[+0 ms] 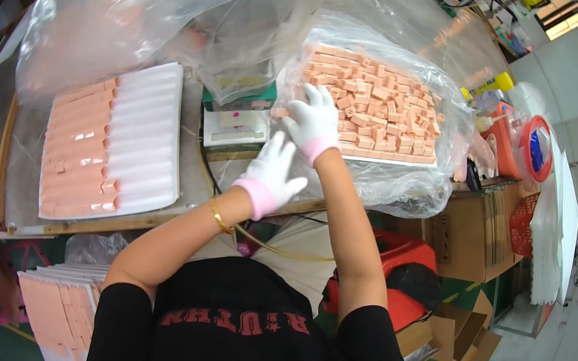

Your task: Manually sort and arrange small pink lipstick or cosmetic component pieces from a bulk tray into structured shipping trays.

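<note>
The right hand (316, 120) is angling left, pinching 1 pink block (280, 112) at the fingertips. The left hand (271, 170) is extending forward below it, fingers and thumb spreading wide. Loose blocks (385, 109) are lying heaped on the right tray (392, 160); pink rows (77, 145) are partly filling the left tray (159, 136). Both trays are resting on a grey table (21, 174). Cartons (470, 238) are standing at right.

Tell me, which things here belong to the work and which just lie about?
Likely in the work: peach block at the right hand's fingertips; pile of peach blocks; ridged white tray, partly filled.

Likely just lying about: cardboard box; red-rimmed tub.
</note>
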A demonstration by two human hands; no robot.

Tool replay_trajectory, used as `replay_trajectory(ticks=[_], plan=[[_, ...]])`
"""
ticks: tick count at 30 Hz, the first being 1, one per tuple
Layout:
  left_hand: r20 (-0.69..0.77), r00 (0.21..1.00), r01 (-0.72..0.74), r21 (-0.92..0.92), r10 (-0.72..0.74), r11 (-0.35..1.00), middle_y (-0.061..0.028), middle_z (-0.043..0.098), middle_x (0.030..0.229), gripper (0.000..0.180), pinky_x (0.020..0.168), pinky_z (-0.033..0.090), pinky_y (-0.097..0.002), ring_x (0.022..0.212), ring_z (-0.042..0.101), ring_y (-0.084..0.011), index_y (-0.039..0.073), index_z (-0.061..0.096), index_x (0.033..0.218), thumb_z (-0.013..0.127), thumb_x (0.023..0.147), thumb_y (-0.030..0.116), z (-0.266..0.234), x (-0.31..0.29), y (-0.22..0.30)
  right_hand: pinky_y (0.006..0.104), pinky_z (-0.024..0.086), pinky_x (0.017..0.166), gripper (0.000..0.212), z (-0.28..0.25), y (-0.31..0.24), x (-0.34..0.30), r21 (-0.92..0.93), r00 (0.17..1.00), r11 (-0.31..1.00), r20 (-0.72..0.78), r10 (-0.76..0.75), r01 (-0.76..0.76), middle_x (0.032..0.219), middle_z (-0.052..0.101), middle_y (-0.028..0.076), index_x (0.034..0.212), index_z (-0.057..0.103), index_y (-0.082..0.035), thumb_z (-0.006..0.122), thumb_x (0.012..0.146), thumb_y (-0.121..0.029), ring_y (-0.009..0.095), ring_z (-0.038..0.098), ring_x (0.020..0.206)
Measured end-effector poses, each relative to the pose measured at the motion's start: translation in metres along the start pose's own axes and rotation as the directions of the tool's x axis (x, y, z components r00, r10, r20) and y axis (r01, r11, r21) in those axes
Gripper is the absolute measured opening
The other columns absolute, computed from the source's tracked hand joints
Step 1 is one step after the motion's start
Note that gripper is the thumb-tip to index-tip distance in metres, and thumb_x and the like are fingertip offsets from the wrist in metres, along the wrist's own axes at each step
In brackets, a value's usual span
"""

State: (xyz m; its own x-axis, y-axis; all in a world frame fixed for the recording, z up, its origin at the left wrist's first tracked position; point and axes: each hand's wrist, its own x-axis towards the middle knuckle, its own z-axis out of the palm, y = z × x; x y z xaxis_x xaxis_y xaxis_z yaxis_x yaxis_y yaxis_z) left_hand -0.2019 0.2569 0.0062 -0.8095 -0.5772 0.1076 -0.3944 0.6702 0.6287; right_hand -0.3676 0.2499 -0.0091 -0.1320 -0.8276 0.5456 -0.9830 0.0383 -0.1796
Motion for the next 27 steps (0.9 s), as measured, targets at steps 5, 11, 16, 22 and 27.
replay_trajectory(ticks=[5,11,16,22,27], plan=[[0.146,0.971,0.240,-0.663,-0.192,0.710,-0.0317,0.034,0.140,0.084,0.108,0.030,-0.0387,0.130,0.038,-0.0363,-0.012,0.029,0.136,0.058,0.086,0.049,-0.003,0.036,-0.019,0.0385,0.043,0.094,0.025,-0.027,0.018,-0.026,0.266,0.922,0.951,-0.304,0.239,-0.159,0.117,0.058,0.021,0.098,0.062,-0.002,0.071,0.078,-0.014,0.031,0.055,0.109],[-0.019,0.786,0.425,-0.709,-0.618,0.562,-0.0262,0.046,0.133,0.092,0.102,0.038,-0.0355,0.122,0.048,-0.0323,-0.009,0.029,0.138,0.072,0.076,0.045,0.046,0.132,-0.037,0.0303,0.045,0.089,0.021,-0.054,0.013,-0.090,0.584,0.702,0.412,0.458,0.545,-0.700,0.106,0.063,0.011,0.099,0.059,-0.001,0.066,0.084,-0.013,0.013,0.057,0.101],[-0.050,0.623,0.542,-0.692,-0.781,0.476,-0.0210,0.060,0.110,0.061,0.083,0.049,-0.0357,0.098,0.060,-0.0333,-0.002,0.055,0.113,0.069,0.077,0.045,0.056,0.172,-0.068,0.0361,0.046,0.086,0.025,-0.048,-0.007,-0.107,0.561,0.929,0.748,0.302,0.213,-0.354,0.102,0.061,0.016,0.089,0.055,-0.004,0.068,0.075,-0.019,0.032,0.059,0.097],[0.178,0.678,0.416,-0.893,-0.713,0.171,-0.0113,0.062,0.108,0.049,0.076,0.048,-0.0326,0.093,0.059,-0.0259,0.008,0.062,0.102,0.038,0.095,0.050,0.039,0.154,-0.036,0.0366,0.046,0.087,0.024,-0.052,0.007,-0.113,0.592,0.916,0.709,0.343,0.208,-0.383,0.102,0.061,0.017,0.088,0.055,-0.003,0.069,0.073,-0.017,0.034,0.059,0.098],[-0.252,0.721,0.615,-0.197,-0.646,0.763,-0.0204,0.063,0.107,0.025,0.074,0.052,-0.0372,0.091,0.065,-0.0315,0.006,0.061,0.106,0.052,0.091,0.024,0.066,0.154,-0.067,0.0390,0.047,0.085,0.024,-0.048,0.015,-0.113,0.447,0.962,0.857,0.203,0.183,-0.257,0.100,0.061,0.018,0.087,0.056,-0.004,0.069,0.070,-0.016,0.035,0.058,0.096]])
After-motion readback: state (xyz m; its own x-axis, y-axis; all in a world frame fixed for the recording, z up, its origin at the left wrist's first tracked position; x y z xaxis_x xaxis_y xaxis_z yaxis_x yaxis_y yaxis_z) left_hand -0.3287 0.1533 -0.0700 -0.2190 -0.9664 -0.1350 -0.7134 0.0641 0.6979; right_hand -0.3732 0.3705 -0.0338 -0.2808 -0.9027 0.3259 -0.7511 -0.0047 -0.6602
